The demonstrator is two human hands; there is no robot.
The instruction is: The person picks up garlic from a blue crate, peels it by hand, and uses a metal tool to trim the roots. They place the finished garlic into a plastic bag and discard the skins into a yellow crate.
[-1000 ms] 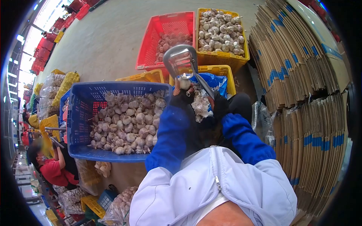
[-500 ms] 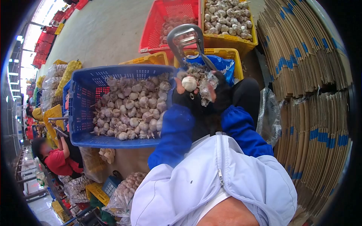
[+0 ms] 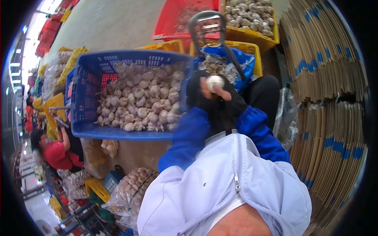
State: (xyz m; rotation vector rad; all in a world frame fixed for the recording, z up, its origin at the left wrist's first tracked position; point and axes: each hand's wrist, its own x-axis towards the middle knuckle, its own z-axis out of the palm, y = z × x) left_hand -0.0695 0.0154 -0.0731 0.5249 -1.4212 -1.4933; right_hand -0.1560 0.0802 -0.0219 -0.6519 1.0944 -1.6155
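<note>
Garlic bulb (image 3: 215, 82) is sitting pinched between the closed fingertips (image 3: 205, 85) of a worker's gloved left hand (image 3: 198, 96), the right hand (image 3: 235, 103) pressing in beside it, its grip impossible to make out, just below the upright shears (image 3: 214, 29). The worker seems to be inspecting it, the next move calling for a firm pinch and a clear line to the shears. It is looking round, white and papery, beside a blue crate (image 3: 118, 135) heaped with garlic.

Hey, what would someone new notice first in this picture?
Probably the blue crate heaped with garlic, left of centre. Just right of it, the left hand holds up one white garlic bulb while the right hand grips big shears. Stacked flat cardboard fills the right side.
</note>
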